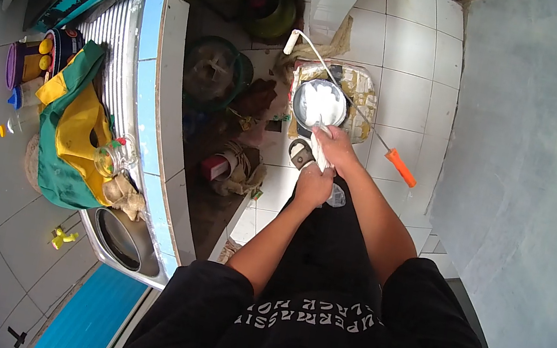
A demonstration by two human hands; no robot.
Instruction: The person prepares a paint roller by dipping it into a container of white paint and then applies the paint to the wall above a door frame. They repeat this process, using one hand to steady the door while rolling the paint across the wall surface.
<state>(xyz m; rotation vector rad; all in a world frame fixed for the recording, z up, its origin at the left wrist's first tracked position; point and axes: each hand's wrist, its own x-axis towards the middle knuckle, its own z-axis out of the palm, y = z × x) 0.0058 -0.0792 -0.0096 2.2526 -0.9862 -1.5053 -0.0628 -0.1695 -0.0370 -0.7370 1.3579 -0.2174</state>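
Two hands of mine are closed on one white bag-like thing, held out in front of my legs, just beside a round container of white material. My right hand grips its upper end, right by the container's rim, with the fingers bent around it. My left hand is closed on its lower end, nearer my body, the fingers curled in. A bit of clear plastic shows just beside my left hand; I can't tell if it belongs to what I'm holding.

The container stands on a stained, blotchy block on the white tiled floor. A paint roller lies slantwise across the block: its white roller head sticks out past the far left corner, the thin rod passes over the container's far edge, and the orange handle points off to the right, above the tiles. Near my left hand I see a dark sandal with a pale strap.

Off to my left, the counter carries a metal sink, a green and yellow cloth and a clear glass jar. Beneath it, in the shade, are a dark green tub and a red and white box.
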